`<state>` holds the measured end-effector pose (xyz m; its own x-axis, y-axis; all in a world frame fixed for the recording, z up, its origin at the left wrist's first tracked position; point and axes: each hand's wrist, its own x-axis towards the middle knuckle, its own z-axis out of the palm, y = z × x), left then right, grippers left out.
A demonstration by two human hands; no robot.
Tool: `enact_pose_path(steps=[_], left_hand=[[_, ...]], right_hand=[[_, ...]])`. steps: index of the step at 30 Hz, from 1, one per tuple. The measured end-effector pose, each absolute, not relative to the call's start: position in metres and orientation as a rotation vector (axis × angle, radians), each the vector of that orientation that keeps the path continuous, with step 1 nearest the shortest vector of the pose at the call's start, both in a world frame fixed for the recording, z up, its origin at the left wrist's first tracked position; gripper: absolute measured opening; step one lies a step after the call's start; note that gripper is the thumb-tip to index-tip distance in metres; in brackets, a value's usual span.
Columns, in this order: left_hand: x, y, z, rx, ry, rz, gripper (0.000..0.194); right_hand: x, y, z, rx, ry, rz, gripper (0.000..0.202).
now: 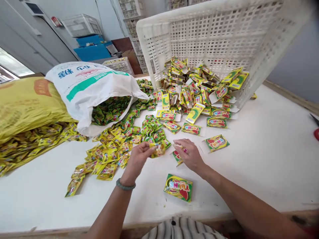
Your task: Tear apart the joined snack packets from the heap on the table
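My left hand (140, 158) pinches a yellow candy packet (157, 151) near the middle of the white table (142, 202). Just right of it, my right hand (190, 155) is closed round a small green and yellow box (178, 158), partly covered by the fingers. A box printed "TWINS" (178, 188) lies flat below both hands. Another flat box (217, 143) lies right of my right hand. Yellow packets (107, 161) are heaped left of my left hand, and green packets (151, 127) lie above it.
A white crate (206, 36) tipped on its side spills several small boxes (195, 113) onto the table. At the left, a white sack (92, 86) and a yellow sack (32, 103) lie open with packets. A dark tool with a red handle (316, 134) is at the right edge.
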<state>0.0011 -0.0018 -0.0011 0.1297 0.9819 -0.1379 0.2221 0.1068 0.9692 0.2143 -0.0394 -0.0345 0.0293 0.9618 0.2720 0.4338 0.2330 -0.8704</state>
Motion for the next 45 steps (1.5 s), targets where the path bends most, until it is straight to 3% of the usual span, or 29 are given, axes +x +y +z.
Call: enact_pose_path(steps=[4, 11, 18, 23, 27, 32, 45], left_hand=[[0.045, -0.010, 0.000, 1.185, 1.135, 0.832, 0.033], [0.062, -0.009, -0.004, 1.130, 1.086, 0.801, 0.032], [0.041, 0.016, -0.001, 1.809, 1.463, 0.632, 0.022], [0.040, 0.018, -0.024, 2.215, 1.529, 0.528, 0.025], [0.040, 0.017, -0.031, 1.763, 1.506, 0.805, 0.018], [0.050, 0.004, -0.014, 1.050, 1.147, 0.856, 0.051], [0.079, -0.010, -0.007, 1.000, 0.955, 0.810, 0.047]], right_hand=[[0.215, -0.038, -0.031, -1.207, -1.314, 1.218, 0.034], [0.229, -0.036, -0.026, -1.231, -1.187, 1.318, 0.030], [0.247, -0.030, -0.025, -1.566, -1.224, 0.967, 0.019], [0.257, -0.030, -0.024, -1.590, -1.199, 0.894, 0.030], [0.258, -0.032, -0.021, -1.462, -1.254, 0.984, 0.016], [0.251, -0.032, -0.024, -1.164, -0.958, 1.348, 0.034], [0.250, -0.033, -0.018, -1.063, -0.883, 1.456, 0.041]])
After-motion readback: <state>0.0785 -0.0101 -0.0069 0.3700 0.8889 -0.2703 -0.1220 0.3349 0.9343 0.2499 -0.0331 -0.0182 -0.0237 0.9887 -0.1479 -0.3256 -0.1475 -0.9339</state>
